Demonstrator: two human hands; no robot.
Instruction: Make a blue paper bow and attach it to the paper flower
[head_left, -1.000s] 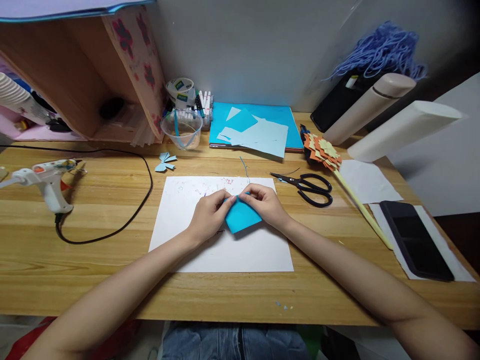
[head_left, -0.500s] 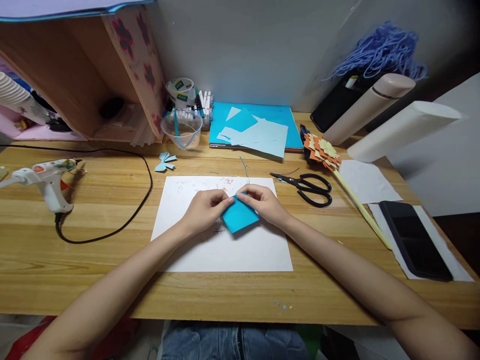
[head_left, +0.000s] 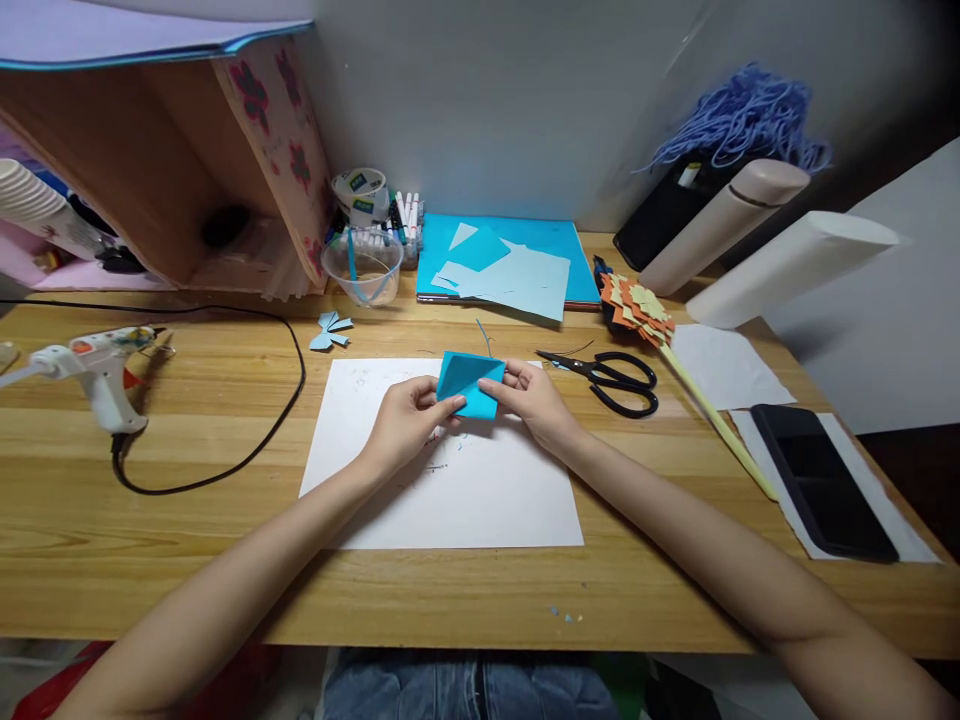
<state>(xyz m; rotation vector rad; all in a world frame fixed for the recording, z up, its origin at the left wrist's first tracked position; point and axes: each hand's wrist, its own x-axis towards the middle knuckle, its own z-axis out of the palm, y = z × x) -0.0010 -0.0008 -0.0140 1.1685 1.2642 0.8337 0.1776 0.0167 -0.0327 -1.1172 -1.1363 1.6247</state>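
Note:
A small blue square of paper [head_left: 466, 372] is held up over a white sheet [head_left: 442, 510], and a darker triangle shows across its upper part. My left hand [head_left: 412, 415] pinches its lower left corner, thumb in front. At the right edge my right hand [head_left: 534, 400] grips it, with the thumb lying across its face and the fingers behind. Small dark marks and specks dot the white sheet below. Black-handled scissors [head_left: 607, 377] lie just right of my right hand, and a light blue paper bow [head_left: 331, 331] lies beyond my left hand.
A glue gun [head_left: 105, 375] with a looping black cord is at left. Behind stand a clear plastic cup [head_left: 363, 270] and a blue folder [head_left: 540, 235] with paper offcuts. An orange-and-yellow paper flower [head_left: 637, 308], a bottle [head_left: 720, 225] and a phone [head_left: 821, 485] occupy the right.
The blue paper has been raised and turned from hanging point-down to facing me squarely. My hands have shifted from its top corner to its left and right sides.

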